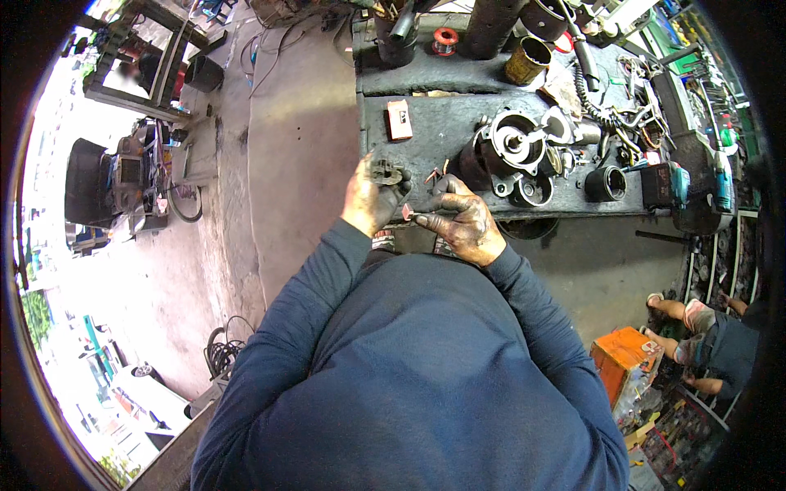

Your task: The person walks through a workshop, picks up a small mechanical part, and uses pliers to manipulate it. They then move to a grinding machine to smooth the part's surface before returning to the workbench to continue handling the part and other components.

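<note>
My left hand (pixel 366 200) is closed around a dark, greasy round metal part (pixel 386 172) with a hollow middle, held over the bench's near edge. Just right of it, my right hand (pixel 467 227), blackened with grease, pinches a small copper-coloured carbon brush (pixel 407 213) between thumb and fingers. The brush is close to the round part but apart from it. A few small copper-coloured pieces (pixel 432 174) lie on the bench beyond my hands. Farther back stands a small pale red-and-white box (pixel 399 120).
On the dark workbench (pixel 446 123), an opened metal motor housing (pixel 517 143) stands to the right, near a black ring (pixel 606 184) and a teal power tool (pixel 678 184). Behind are a wire spool (pixel 444 41) and a rusty can (pixel 528 61). Another person (pixel 729 352) is at the right, by an orange box (pixel 626 356).
</note>
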`<control>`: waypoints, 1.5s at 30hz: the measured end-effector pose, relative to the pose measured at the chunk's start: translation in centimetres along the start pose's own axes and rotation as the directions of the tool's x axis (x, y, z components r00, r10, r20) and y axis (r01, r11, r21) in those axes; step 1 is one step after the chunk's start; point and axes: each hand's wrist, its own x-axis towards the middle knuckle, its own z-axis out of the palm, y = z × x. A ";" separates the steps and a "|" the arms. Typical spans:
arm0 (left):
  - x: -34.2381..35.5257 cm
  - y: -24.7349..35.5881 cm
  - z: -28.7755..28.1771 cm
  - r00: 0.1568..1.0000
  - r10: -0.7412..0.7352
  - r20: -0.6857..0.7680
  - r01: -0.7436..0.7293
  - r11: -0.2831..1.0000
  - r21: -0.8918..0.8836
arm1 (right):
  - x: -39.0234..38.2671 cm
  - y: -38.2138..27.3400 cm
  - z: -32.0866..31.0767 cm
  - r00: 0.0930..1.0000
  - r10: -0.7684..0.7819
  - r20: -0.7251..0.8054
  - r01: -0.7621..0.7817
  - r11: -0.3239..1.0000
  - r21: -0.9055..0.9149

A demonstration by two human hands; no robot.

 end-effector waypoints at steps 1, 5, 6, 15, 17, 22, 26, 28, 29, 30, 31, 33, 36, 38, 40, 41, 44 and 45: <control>0.1 0.6 -0.5 0.996 -0.040 0.081 0.044 0.998 -0.038 | -0.1 0.3 -0.1 0.999 0.047 -0.006 -0.047 0.999 0.023; -2.5 1.3 2.3 0.995 -0.072 0.072 0.074 0.997 -0.028 | 0.0 0.8 -1.4 0.986 0.107 -0.130 -0.110 0.994 -0.016; -2.7 1.2 2.7 0.996 -0.073 0.052 0.074 0.997 -0.019 | 0.0 0.8 -1.5 0.986 0.113 -0.124 -0.116 0.993 -0.018; -3.8 0.0 1.8 0.984 0.156 -0.084 -0.138 0.972 0.190 | -0.9 2.5 -1.3 0.942 0.320 -0.101 -0.317 0.947 0.047; -3.5 -0.5 1.3 0.968 0.246 -0.042 -0.234 0.953 0.190 | -1.0 2.2 -1.0 0.946 0.314 -0.084 -0.314 0.949 0.017; -4.3 0.3 2.3 1.000 0.026 0.009 -0.027 0.998 0.055 | -0.8 2.1 -0.4 0.953 0.300 -0.037 -0.299 0.954 0.028; -4.1 0.7 2.1 0.980 -0.195 -0.027 0.193 0.979 -0.065 | -1.0 2.8 -0.1 0.948 0.317 -0.031 -0.307 0.936 0.174; -3.9 0.6 1.9 0.970 -0.237 -0.050 0.231 0.968 -0.101 | -1.0 2.8 -0.1 0.949 0.314 -0.017 -0.300 0.922 0.243; -4.0 0.6 2.2 0.968 -0.242 -0.060 0.236 0.967 -0.101 | -1.0 2.8 -0.2 0.948 0.318 -0.016 -0.306 0.923 0.235; -4.0 0.6 2.4 0.966 -0.247 -0.069 0.240 0.966 -0.101 | -1.0 2.8 -0.2 0.947 0.322 -0.014 -0.311 0.923 0.227; -4.1 0.7 2.6 0.963 -0.260 -0.077 0.252 0.963 -0.098 | -0.9 2.8 -0.2 0.945 0.326 -0.013 -0.316 0.923 0.219; -4.3 0.9 2.8 0.955 -0.283 -0.094 0.275 0.957 -0.092 | -0.9 2.6 -0.5 0.941 0.337 0.011 -0.334 0.927 0.172; -4.3 1.2 2.4 0.942 -0.334 -0.035 0.329 0.940 -0.094 | -0.9 2.4 -0.5 0.943 0.333 0.026 -0.332 0.929 0.163; -4.3 1.1 2.3 0.949 -0.316 -0.001 0.316 0.946 -0.068 | -0.9 2.4 -0.5 0.948 0.317 0.023 -0.316 0.929 0.192; -4.4 1.1 2.4 0.949 -0.315 0.006 0.314 0.948 -0.046 | -1.0 2.4 -0.6 0.955 0.297 0.015 -0.293 0.927 0.233; -4.6 1.2 2.7 0.947 -0.322 -0.006 0.322 0.946 -0.036 | -1.0 2.3 -0.6 0.957 0.289 0.015 -0.284 0.928 0.243; -5.0 1.2 3.7 0.940 -0.338 -0.048 0.338 0.941 0.011 | -1.0 1.9 -1.0 0.966 0.259 0.020 -0.257 0.936 0.242; -5.1 1.2 3.9 0.938 -0.341 -0.063 0.343 0.939 0.030 | -0.9 1.6 -1.2 0.969 0.245 0.027 -0.245 0.944 0.222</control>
